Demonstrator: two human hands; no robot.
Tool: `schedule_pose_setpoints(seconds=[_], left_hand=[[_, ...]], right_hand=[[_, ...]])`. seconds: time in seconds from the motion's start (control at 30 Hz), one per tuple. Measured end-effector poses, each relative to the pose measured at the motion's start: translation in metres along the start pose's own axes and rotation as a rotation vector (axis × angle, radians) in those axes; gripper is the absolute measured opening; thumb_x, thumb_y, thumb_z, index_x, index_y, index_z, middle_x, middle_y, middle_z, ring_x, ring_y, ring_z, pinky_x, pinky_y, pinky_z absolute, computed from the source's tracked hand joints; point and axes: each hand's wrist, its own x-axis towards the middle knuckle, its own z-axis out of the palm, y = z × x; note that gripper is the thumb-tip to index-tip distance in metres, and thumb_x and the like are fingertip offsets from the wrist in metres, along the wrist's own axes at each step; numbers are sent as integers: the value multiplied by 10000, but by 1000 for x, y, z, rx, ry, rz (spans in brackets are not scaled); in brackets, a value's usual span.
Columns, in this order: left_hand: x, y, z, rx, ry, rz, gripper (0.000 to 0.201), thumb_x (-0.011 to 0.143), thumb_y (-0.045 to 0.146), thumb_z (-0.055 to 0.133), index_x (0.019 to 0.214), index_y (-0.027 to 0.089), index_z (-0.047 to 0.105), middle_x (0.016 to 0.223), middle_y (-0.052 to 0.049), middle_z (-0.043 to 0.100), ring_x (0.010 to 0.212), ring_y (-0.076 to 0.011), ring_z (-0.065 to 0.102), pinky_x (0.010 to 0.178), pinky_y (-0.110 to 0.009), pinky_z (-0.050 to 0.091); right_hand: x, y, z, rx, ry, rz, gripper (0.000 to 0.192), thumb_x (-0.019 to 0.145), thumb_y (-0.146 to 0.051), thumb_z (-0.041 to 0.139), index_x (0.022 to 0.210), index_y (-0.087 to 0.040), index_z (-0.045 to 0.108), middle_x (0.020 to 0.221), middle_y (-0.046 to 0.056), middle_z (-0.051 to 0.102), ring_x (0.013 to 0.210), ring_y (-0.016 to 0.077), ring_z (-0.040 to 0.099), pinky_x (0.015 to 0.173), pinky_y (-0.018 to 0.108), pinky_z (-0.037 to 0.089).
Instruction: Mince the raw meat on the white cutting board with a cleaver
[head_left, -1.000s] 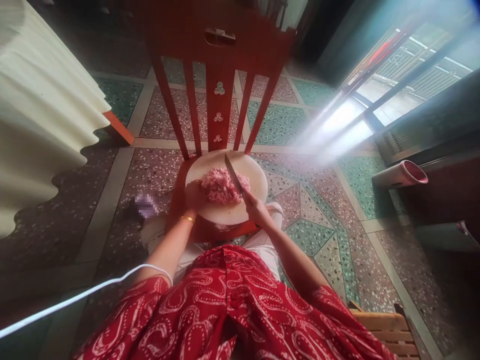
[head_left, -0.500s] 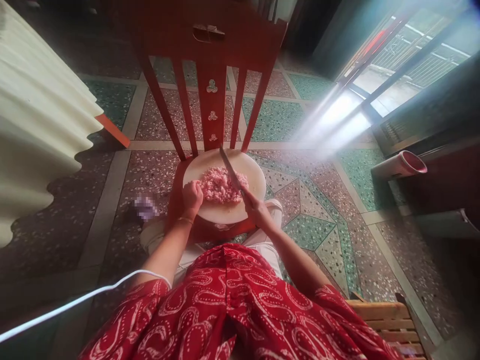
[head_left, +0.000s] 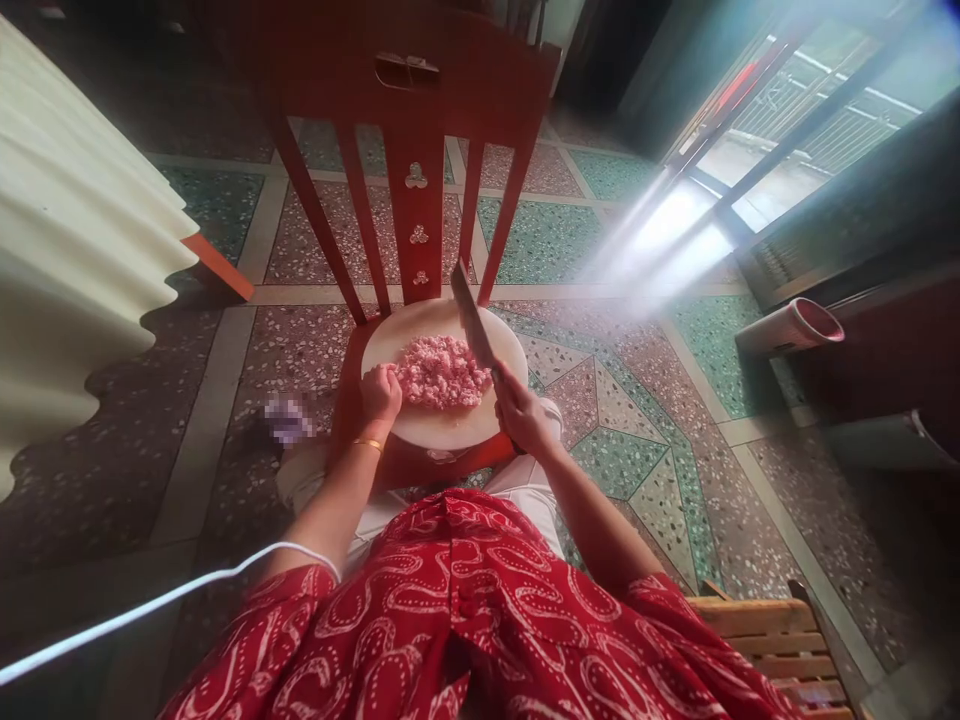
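A round white cutting board [head_left: 450, 428] rests on the seat of a red wooden chair [head_left: 411, 120]. A heap of pink minced meat [head_left: 441, 371] lies in its middle. My right hand [head_left: 520, 412] grips the handle of a knife [head_left: 472, 318], whose blade is raised above the right side of the meat and points away from me. With curled fingers, my left hand [head_left: 379, 392] rests on the board's left part, touching the meat's edge. A gold bangle sits on that wrist.
A cream pleated cloth [head_left: 71, 250] hangs at the left. A white cable [head_left: 150, 603] crosses the lower left. A rolled tube [head_left: 791, 324] lies at the right by dark furniture. A wooden slatted seat [head_left: 772, 645] shows at the lower right. Patterned terrazzo floor surrounds the chair.
The knife blade has lifted from the meat and now stands higher over the board's right side. My left hand has moved slightly up on the board beside the meat.
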Motion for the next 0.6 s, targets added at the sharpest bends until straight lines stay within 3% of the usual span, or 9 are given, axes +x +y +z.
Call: schedule_pose_setpoints(seconds=[0.1, 0.2, 0.27, 0.37, 0.47, 0.6], left_hand=[[0, -1, 2, -7, 6, -9, 269, 866, 221, 348, 918, 178, 608, 936, -136, 672, 889, -243, 619, 852, -386, 449], [0, -1, 1, 5, -1, -10, 274, 866, 221, 348, 921, 169, 611, 918, -143, 673, 880, -246, 619, 840, -385, 449], [1, 1, 0, 6, 4, -11, 267, 863, 232, 363, 923, 163, 613, 903, -142, 672, 877, -248, 618, 836, -383, 448], [4, 14, -10, 7, -17, 36, 262, 849, 240, 393, 959, 165, 618, 927, -135, 669, 901, -249, 609, 851, -382, 441], [9, 39, -32, 42, -102, 178, 292, 844, 256, 417, 1036, 179, 624, 1018, -133, 652, 971, -261, 582, 894, -400, 416], [21, 81, -65, 123, -216, 409, 326, 853, 384, 459, 1048, 201, 646, 1164, -136, 605, 1081, -305, 504, 957, -463, 345]], right_hand=[[-1, -4, 1, -3, 75, -45, 542, 962, -383, 348, 1467, -189, 367, 757, 20, 682, 538, 109, 573, 594, 224, 530], [3, 17, 19, -100, 39, 9, 496, 934, -350, 420, 1402, -196, 475, 941, 69, 716, 797, 166, 660, 766, 272, 529], [5, 34, 29, -133, -19, 54, 449, 903, -316, 470, 1334, -219, 552, 978, 63, 719, 869, 181, 658, 787, 283, 516], [2, 44, 30, -48, -84, 133, 459, 891, -333, 475, 1330, -222, 551, 821, 16, 703, 680, 136, 617, 632, 235, 507], [-8, 37, 20, 183, -69, 213, 584, 894, -435, 439, 1408, -156, 454, 549, -54, 541, 443, 90, 455, 431, 183, 398], [-25, 27, 8, 356, -31, 246, 684, 863, -522, 460, 1432, -145, 413, 480, -88, 439, 381, 83, 379, 358, 182, 333]])
